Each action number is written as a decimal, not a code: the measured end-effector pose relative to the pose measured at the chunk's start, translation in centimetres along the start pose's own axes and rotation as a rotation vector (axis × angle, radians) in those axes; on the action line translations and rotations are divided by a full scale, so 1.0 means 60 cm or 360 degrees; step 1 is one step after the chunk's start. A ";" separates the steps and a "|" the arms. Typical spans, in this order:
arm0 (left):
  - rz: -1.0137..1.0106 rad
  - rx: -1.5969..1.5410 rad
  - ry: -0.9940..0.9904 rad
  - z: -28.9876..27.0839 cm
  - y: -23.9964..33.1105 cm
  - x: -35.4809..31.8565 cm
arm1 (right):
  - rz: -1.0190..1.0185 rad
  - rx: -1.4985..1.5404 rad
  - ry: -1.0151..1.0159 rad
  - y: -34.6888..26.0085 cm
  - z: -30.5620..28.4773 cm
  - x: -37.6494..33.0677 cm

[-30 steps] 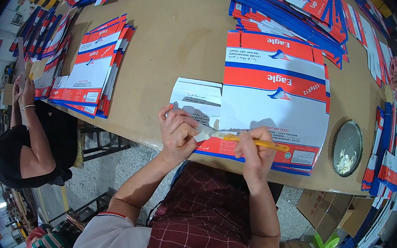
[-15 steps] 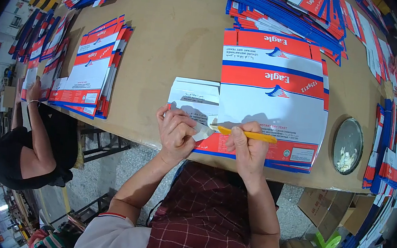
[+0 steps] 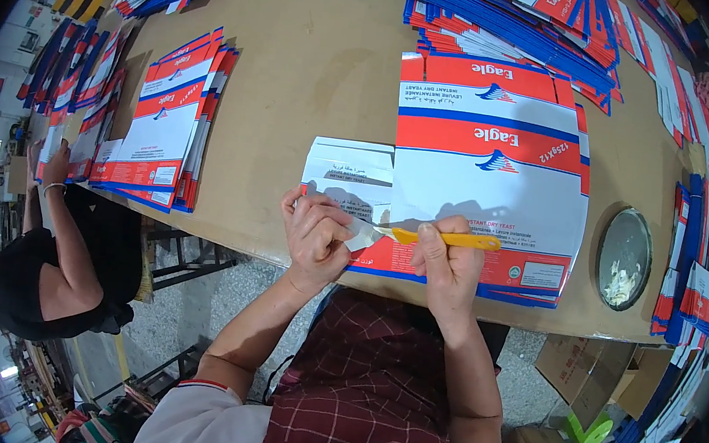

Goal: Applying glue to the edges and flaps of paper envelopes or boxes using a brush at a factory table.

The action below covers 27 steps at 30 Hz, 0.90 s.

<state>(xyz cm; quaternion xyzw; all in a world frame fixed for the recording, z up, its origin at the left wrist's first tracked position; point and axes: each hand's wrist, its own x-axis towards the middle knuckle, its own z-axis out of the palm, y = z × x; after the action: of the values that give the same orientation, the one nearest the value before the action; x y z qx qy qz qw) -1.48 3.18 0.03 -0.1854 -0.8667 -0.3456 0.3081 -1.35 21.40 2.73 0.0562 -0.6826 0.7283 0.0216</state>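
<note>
Gripping a yellow-handled brush (image 3: 444, 239), the right hand (image 3: 447, 271) has its fingers curled tight round the handle, which lies level and points to the person's right. Its pale bristle end (image 3: 363, 235) reaches left and meets the left hand (image 3: 315, 239). That hand is closed as well, fingers bent down over the bristle end and onto the near left corner of a flat carton blank (image 3: 490, 180); whether it pinches the bristles or just presses the flap (image 3: 349, 173) beneath cannot be told.

This blank, white with red and blue bands, tops a short pile at the near edge of the brown table (image 3: 302, 67), right in front of the person. Its grey-white flap sticks out to the left, just beyond the left hand's knuckles.

To the right of the pile, near the table edge, sits a round dish (image 3: 624, 257) with pale matter in it. Further right stand more blanks on edge (image 3: 700, 261). Behind the pile lies a wide fan of blue-edged blanks (image 3: 518, 17). Well to the left rests another stack (image 3: 165, 121), and beside it a second person in black (image 3: 34, 272) reaches a hand up to the table edge. Cardboard boxes (image 3: 590, 380) sit on the floor at lower right.
</note>
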 end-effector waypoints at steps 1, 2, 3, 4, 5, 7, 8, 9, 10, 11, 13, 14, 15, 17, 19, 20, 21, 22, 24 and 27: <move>0.0001 0.0002 0.0001 0.000 0.000 0.000 | 0.0127 -0.0007 0.0003 -0.007 -0.004 -0.001; 0.0002 0.0004 0.0003 0.000 -0.001 0.000 | 0.0255 -0.0014 0.0005 -0.011 -0.006 -0.001; 0.0002 0.0006 0.0003 0.000 -0.002 0.000 | 0.0254 -0.0013 0.0004 -0.010 -0.005 -0.001; 0.0005 -0.0001 0.0009 0.000 -0.002 0.000 | 0.0240 0.0074 0.0088 -0.011 -0.004 -0.001; 0.0008 -0.0007 0.0015 0.000 -0.001 0.000 | 0.0225 0.0162 0.0172 -0.011 -0.004 -0.001; 0.0008 -0.0006 0.0016 -0.001 0.000 0.001 | 0.0182 0.0117 0.0132 -0.008 0.001 0.000; 0.0009 -0.0004 0.0018 -0.001 0.000 0.001 | 0.0140 0.0072 0.0091 -0.006 0.003 0.000; 0.0010 -0.0004 0.0018 -0.001 0.001 0.002 | 0.0139 0.0072 0.0092 -0.003 0.002 0.001; 0.0004 0.0002 0.0012 0.000 0.003 0.003 | 0.0067 -0.0023 0.0032 0.000 -0.001 0.002; -0.0002 0.0008 0.0006 0.000 0.003 0.003 | -0.0005 -0.0119 -0.0029 0.002 -0.003 0.003; -0.0003 0.0009 0.0008 -0.001 0.002 0.002 | 0.0105 -0.0048 0.0015 -0.004 -0.009 0.001; -0.0005 0.0009 0.0010 -0.001 0.002 0.001 | 0.0215 0.0023 0.0058 -0.007 -0.010 0.000; -0.0006 0.0012 0.0010 -0.002 0.001 0.001 | 0.0215 0.0024 0.0056 -0.008 -0.010 0.002; 0.0010 0.0012 0.0013 -0.001 0.001 0.002 | 0.0210 0.0265 0.0166 -0.009 -0.011 0.006; 0.0009 0.0015 0.0016 0.000 0.000 0.000 | 0.0252 0.0271 0.0091 -0.010 -0.017 0.013; 0.0007 0.0019 0.0019 0.001 -0.001 -0.001 | 0.0293 0.0279 0.0014 -0.012 -0.020 0.017; 0.0006 0.0020 0.0019 0.001 -0.002 -0.001 | 0.0293 0.0279 0.0013 -0.015 -0.023 0.021; 0.0008 0.0023 0.0025 0.001 -0.002 -0.001 | 0.0315 0.0301 -0.0053 -0.021 -0.025 0.025; 0.0010 0.0028 0.0034 0.001 -0.002 0.000 | 0.0336 0.0322 -0.0122 -0.024 -0.030 0.030; 0.0001 0.0011 0.0026 -0.001 -0.003 -0.002 | 0.0253 0.0193 -0.0236 -0.020 -0.036 0.033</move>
<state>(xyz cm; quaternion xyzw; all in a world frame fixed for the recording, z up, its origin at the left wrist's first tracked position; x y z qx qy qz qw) -1.48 3.03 -0.09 -0.1818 -0.8653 -0.3441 0.3158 -3.29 23.52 4.00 0.0569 -0.6393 0.7615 -0.0902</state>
